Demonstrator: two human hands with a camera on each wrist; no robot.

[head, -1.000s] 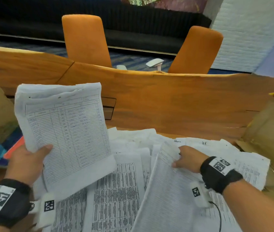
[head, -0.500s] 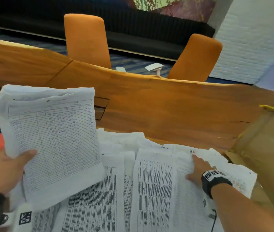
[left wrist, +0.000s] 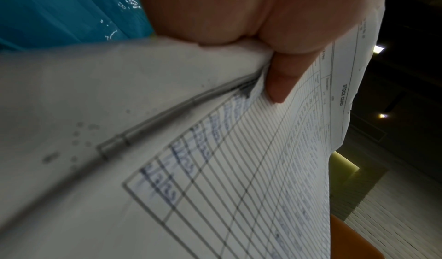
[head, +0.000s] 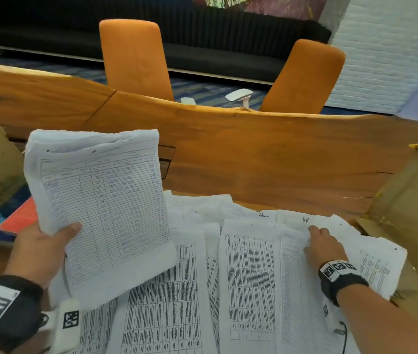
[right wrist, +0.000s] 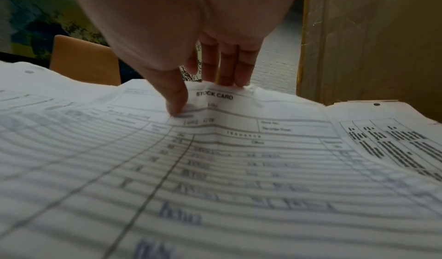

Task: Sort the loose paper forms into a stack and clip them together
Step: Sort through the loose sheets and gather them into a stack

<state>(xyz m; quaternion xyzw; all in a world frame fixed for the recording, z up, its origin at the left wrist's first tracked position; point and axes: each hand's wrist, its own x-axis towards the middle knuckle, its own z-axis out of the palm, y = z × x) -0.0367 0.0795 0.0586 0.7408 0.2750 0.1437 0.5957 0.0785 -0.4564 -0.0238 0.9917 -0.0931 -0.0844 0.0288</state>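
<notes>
Left hand [head: 38, 247] gripping raised stack [head: 100, 208] — thumb on top, right hand [head: 324, 247] pinching stock card [right wrist: 215, 149] edge

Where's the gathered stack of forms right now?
In the head view the stack of forms is at left, held up off the table by the left hand, above the loose sheets spread across the wooden table.

What can't be made out from here

The held stack [head: 100, 208] covers the left hand's [head: 38, 251] fingers behind it, and its handwriting is too blurred to read. The loose forms [head: 248, 277] run off the bottom edge, their small print illegible. Under them the surface [head: 266, 159] is hidden.
</notes>
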